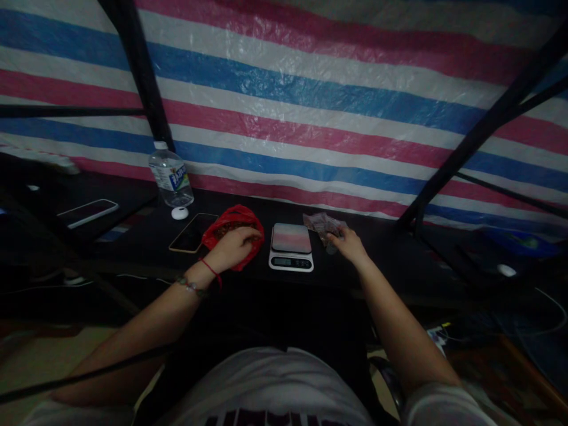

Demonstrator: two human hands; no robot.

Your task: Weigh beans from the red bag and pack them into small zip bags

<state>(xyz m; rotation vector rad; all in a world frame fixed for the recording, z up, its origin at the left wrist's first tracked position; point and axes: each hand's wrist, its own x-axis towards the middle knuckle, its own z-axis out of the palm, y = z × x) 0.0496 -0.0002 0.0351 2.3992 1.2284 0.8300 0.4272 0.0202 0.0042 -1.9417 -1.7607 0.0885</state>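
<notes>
My left hand (235, 247) rests on a red plastic bag (234, 223) that lies open on the dark table, fingers curled into its mouth; what they touch inside is too dark to name. My right hand (348, 244) pinches the edge of a crumpled clear plastic bag (323, 225) just right of a small digital kitchen scale (291, 247). The scale stands between my two hands with nothing on its platform.
A phone (193, 232) lies left of the red bag, with a white bottle cap (180, 213) and a plastic water bottle (170, 175) behind it. Another phone (87, 213) lies far left. A striped tarp (310, 100) and black poles (142, 71) back the table (390, 260).
</notes>
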